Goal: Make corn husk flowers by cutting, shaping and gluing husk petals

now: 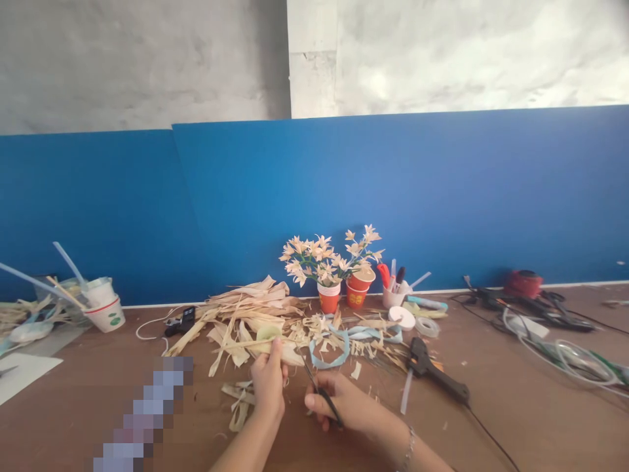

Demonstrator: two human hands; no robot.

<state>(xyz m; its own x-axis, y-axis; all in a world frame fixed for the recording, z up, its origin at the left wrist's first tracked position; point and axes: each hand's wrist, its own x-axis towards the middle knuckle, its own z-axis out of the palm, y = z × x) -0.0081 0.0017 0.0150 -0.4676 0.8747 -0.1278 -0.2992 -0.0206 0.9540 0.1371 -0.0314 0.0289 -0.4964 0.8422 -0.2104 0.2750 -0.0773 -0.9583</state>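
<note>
Worktop (550, 429) spreads under my right hand (344, 401) and left hand (268, 381), the 1st gripping scissors (329, 403), blades toward 11 o'clock, the 2nd pinching a pale husk strip (293, 356) at the blades' 10 o'clock, long axis toward 4; whether they touch, I can't tell.

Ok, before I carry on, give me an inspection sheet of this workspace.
Surface: brown table, plant scraps scattered around the middle.
Job's things: pale strip, scissors, dried husk pile beyond.
Clutter: blue ribbon, tape roll, glue gun, flowers in red cups.
Hands: left hand pinches the strip; right hand holds the scissors, tips near the strip's end, contact unclear.
Cables: black cord trails from the glue gun; white cable lies at left; more tangle at right.
Surroundings: blue panel behind, grey wall above.
</note>
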